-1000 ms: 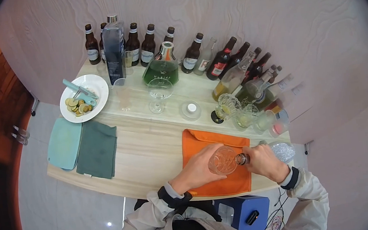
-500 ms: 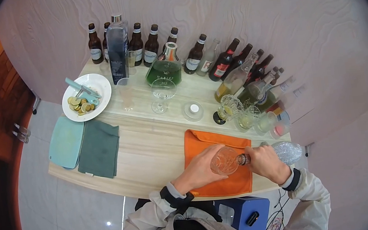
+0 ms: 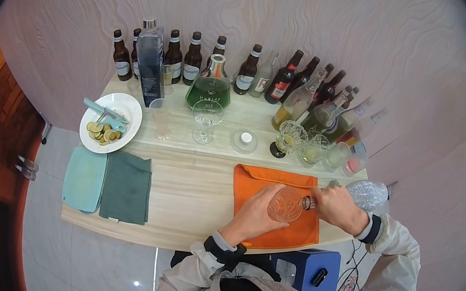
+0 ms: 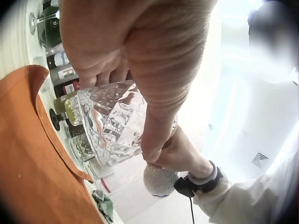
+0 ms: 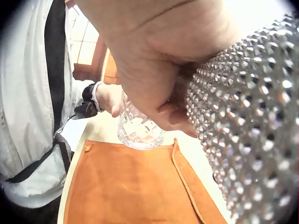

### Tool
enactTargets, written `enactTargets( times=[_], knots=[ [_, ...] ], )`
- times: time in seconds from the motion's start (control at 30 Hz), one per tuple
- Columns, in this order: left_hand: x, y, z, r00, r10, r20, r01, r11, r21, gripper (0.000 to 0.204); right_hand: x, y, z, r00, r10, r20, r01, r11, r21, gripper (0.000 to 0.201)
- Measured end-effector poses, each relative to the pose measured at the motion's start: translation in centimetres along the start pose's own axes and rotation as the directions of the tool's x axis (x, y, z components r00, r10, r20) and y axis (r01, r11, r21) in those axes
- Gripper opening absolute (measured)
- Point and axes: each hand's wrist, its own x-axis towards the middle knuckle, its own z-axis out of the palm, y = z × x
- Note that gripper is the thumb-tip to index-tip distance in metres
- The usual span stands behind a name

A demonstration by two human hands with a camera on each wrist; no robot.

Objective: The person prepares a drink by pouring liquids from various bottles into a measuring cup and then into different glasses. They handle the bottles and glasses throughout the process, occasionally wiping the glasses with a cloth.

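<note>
My left hand [image 3: 252, 213] grips a clear cut-glass tumbler [image 3: 283, 206] above the orange cloth [image 3: 249, 180], fingers on one side and thumb on the other in the left wrist view. The right hand [image 3: 338, 208] is wrapped round the neck of a bottle covered in glittering studs [image 3: 369, 194]. That bottle lies tipped toward the left, its mouth right at the tumbler's rim. In the right wrist view the studded body [image 5: 247, 112] fills the right side, and the tumbler [image 5: 140, 128] shows beyond the hand. The bottle's neck is mostly hidden by the fingers.
Behind the hands stand several drinking glasses [image 3: 313, 149], a wine glass [image 3: 207, 113] and a green decanter [image 3: 208, 93]. Brown bottles [image 3: 192, 59] line the back. Left are a plate of sliced fruit [image 3: 135, 129], a teal board [image 3: 83, 180] and a dark green cloth [image 3: 126, 189].
The studded bottle's body has swung outward to the right and risen, so more of it shows past the right hand. The left hand still holds the tumbler in nearly the same place.
</note>
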Motion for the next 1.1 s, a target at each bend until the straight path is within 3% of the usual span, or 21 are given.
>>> enactTargets(
  times=[0.27,0.33,0.57,0.63,1.1],
  knots=[
    [0.2,0.2,0.0,1.0,0.004,0.005,-0.004,1.0,-0.006,0.087,-0.2,-0.2,-0.4,1.0,0.015,0.014,-0.015,1.0,-0.025,0.009],
    [0.3,0.3,-0.1,0.997,-0.043,0.069,0.045,0.998,-0.033,0.094,-0.2,-0.2,-0.5,1.0,0.014,0.02,-0.014,0.999,-0.033,0.009],
    [0.3,0.0,0.1,0.997,-0.04,0.07,0.042,0.999,-0.031,0.094,-0.3,-0.2,-0.7,0.998,0.003,0.059,0.002,0.997,-0.083,0.009],
    [0.3,0.0,0.3,1.0,0.008,0.004,-0.008,1.0,-0.016,0.086,-0.2,-0.3,-0.9,0.998,0.002,0.06,0.003,0.996,-0.09,0.009],
    [0.3,-0.1,0.3,0.998,-0.036,0.056,0.039,0.999,-0.036,0.094,-0.2,0.0,-1.0,0.999,-0.022,0.034,0.026,0.993,-0.116,0.007]
  ],
)
